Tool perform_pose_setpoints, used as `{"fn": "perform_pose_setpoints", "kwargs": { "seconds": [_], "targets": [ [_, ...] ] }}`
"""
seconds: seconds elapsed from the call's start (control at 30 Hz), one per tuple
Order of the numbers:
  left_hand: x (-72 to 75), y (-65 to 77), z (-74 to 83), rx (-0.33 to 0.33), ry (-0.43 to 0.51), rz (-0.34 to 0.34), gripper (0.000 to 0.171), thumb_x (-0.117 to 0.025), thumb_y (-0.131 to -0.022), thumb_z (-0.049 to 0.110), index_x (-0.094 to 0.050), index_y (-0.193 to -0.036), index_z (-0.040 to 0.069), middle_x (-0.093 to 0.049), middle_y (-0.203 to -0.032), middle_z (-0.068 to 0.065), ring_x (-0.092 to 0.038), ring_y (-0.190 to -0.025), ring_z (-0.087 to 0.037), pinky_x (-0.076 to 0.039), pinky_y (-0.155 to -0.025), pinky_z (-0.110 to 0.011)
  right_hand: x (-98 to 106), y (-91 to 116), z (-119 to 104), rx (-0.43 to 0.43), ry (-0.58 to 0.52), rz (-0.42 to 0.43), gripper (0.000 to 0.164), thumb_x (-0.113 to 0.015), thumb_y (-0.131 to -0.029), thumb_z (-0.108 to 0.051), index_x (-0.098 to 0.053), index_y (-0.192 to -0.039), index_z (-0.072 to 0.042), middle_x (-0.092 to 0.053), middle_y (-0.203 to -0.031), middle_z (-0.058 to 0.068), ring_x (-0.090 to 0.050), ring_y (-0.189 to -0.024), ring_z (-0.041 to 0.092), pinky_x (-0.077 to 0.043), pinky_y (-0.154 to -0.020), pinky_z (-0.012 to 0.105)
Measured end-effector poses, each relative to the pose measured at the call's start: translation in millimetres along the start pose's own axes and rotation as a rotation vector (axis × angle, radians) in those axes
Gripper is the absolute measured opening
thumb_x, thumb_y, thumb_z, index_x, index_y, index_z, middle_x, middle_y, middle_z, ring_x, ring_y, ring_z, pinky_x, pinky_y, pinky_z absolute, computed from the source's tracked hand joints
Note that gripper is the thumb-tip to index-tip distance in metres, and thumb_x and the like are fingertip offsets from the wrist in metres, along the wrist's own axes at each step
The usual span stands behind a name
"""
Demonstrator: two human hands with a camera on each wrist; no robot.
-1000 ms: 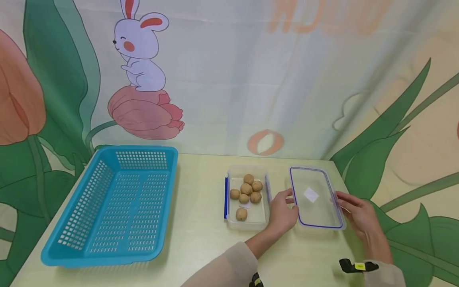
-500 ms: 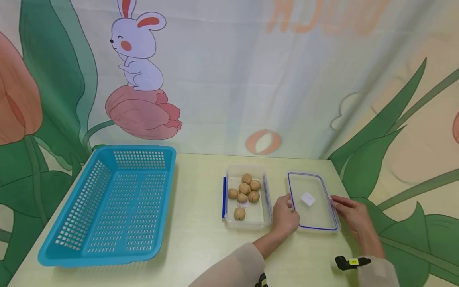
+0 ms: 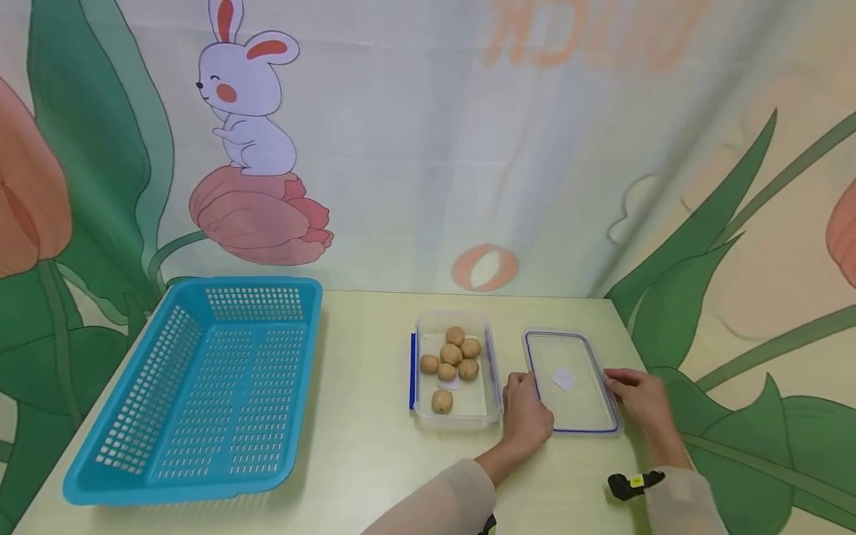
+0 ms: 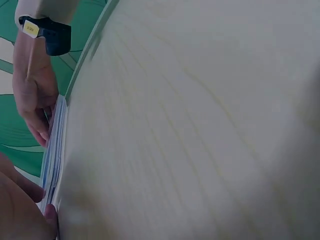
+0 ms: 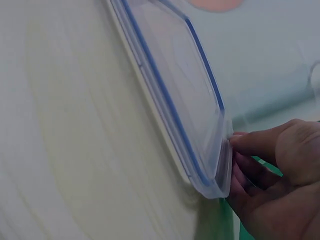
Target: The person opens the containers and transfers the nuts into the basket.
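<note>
A clear plastic lid (image 3: 580, 405) with a blue seal lies at the table's right side, seal side up, a small white square (image 3: 564, 379) at its middle. My left hand (image 3: 526, 420) holds its left edge, thumb and fingertips close about the rim. At the opposite edge, my right hand (image 3: 643, 401) pinches the clear side flap between thumb and fingers; the right wrist view shows this hand (image 5: 287, 175) at the lid's (image 5: 175, 75) corner. Left of the lid stands a clear food container (image 3: 461, 421) with several walnuts (image 3: 450, 354) inside.
A large blue perforated basket (image 3: 183, 494) stands on the left of the pale table (image 3: 364, 416). The container's blue side clip (image 3: 412, 371) hangs out to its left. Behind the table hangs a printed curtain (image 3: 401, 186) with a rabbit and tulips.
Both hands have lowered the lid towards the table and nearer the front. The left hand's fingers have drawn in closer to the container's side. The view has shifted slightly; walnuts and basket stay put.
</note>
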State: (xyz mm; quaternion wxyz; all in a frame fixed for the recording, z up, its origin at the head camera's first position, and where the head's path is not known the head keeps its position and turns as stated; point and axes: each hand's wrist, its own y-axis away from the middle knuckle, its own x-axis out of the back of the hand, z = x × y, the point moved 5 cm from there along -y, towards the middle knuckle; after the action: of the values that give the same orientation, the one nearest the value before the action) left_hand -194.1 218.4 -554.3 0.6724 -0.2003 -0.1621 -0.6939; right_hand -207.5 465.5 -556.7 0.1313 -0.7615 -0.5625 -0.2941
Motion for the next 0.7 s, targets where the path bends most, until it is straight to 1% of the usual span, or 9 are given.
{"fn": "perform_pose_setpoints", "kwargs": {
  "seconds": [0.07,0.17,0.27,0.33,0.43,0.5,0.6,0.7],
  "targets": [
    [1.4,-1.0,0.1,-0.017,-0.030,0.014,0.066,-0.069,-0.075,-0.011,-0.065,-0.140,-0.002,-0.059,-0.127,-0.008,-0.057,-0.117,-0.029,-0.049,-0.106,-0.033,-1.2,-1.2,-6.0,0.034,0.077,0.023,0.030,-0.068,-0.104,-0.011,-0.072,-0.126,0.008,-0.071,-0.119,0.027,-0.064,-0.088,0.011,-0.056,-0.067,0.020],
    [2.9,-2.4,-0.3,-0.027,-0.055,0.027,0.067,-0.070,-0.072,-0.010,-0.066,-0.139,-0.002,-0.058,-0.125,-0.008,-0.057,-0.115,-0.028,-0.048,-0.104,-0.032,-2.1,-4.6,-10.0,0.060,0.147,0.052,0.027,-0.070,-0.102,-0.011,-0.075,-0.121,0.007,-0.074,-0.110,0.023,-0.064,-0.083,0.014,-0.053,-0.063,0.021],
    [3.8,-3.1,-0.3,-0.035,-0.069,0.027,0.066,-0.071,-0.071,-0.009,-0.067,-0.136,-0.001,-0.058,-0.123,-0.008,-0.058,-0.113,-0.027,-0.049,-0.103,-0.032,-2.8,-6.5,-10.6,0.063,0.145,0.055,0.026,-0.069,-0.102,-0.010,-0.074,-0.121,0.008,-0.074,-0.108,0.023,-0.065,-0.082,0.014,-0.053,-0.062,0.021],
    [3.8,-3.4,-0.1,-0.031,-0.074,0.011,0.066,-0.072,-0.071,-0.009,-0.067,-0.137,0.000,-0.058,-0.123,-0.007,-0.057,-0.113,-0.027,-0.049,-0.103,-0.032,-2.6,-7.4,-9.6,0.055,0.139,0.055,0.026,-0.069,-0.102,-0.010,-0.075,-0.121,0.008,-0.074,-0.110,0.024,-0.066,-0.083,0.015,-0.054,-0.063,0.020],
    [3.8,-3.5,1.2,-0.015,-0.080,-0.025,0.068,-0.074,-0.072,-0.009,-0.065,-0.139,0.000,-0.056,-0.126,-0.008,-0.057,-0.116,-0.029,-0.049,-0.104,-0.032,-2.0,-7.3,-7.6,0.045,0.136,0.059,0.027,-0.068,-0.102,-0.010,-0.074,-0.121,0.008,-0.073,-0.112,0.025,-0.066,-0.086,0.017,-0.053,-0.063,0.021],
    [3.7,-3.4,3.1,-0.003,-0.076,-0.061,0.067,-0.074,-0.073,-0.008,-0.064,-0.139,-0.001,-0.054,-0.129,-0.009,-0.055,-0.118,-0.030,-0.049,-0.105,-0.032,-1.5,-7.3,-5.8,0.035,0.138,0.069,0.027,-0.068,-0.102,-0.011,-0.075,-0.121,0.007,-0.073,-0.113,0.024,-0.066,-0.088,0.020,-0.053,-0.064,0.021],
    [4.7,-3.1,7.9,0.012,-0.069,-0.118,0.062,-0.073,-0.080,-0.004,-0.061,-0.140,-0.003,-0.052,-0.134,-0.012,-0.054,-0.121,-0.030,-0.048,-0.108,-0.035,-1.5,-5.7,-4.6,0.028,0.144,0.080,0.027,-0.067,-0.103,-0.011,-0.075,-0.122,0.007,-0.073,-0.112,0.024,-0.067,-0.091,0.024,-0.053,-0.064,0.022],
    [6.9,-2.1,15.5,0.012,-0.086,-0.184,0.059,-0.071,-0.088,0.007,-0.056,-0.144,-0.005,-0.049,-0.139,-0.016,-0.054,-0.124,-0.031,-0.048,-0.110,-0.037,-0.7,-3.2,-5.8,0.019,0.143,0.086,0.029,-0.065,-0.104,-0.012,-0.073,-0.123,0.008,-0.072,-0.115,0.026,-0.067,-0.096,0.030,-0.052,-0.064,0.023]
  ]
}}
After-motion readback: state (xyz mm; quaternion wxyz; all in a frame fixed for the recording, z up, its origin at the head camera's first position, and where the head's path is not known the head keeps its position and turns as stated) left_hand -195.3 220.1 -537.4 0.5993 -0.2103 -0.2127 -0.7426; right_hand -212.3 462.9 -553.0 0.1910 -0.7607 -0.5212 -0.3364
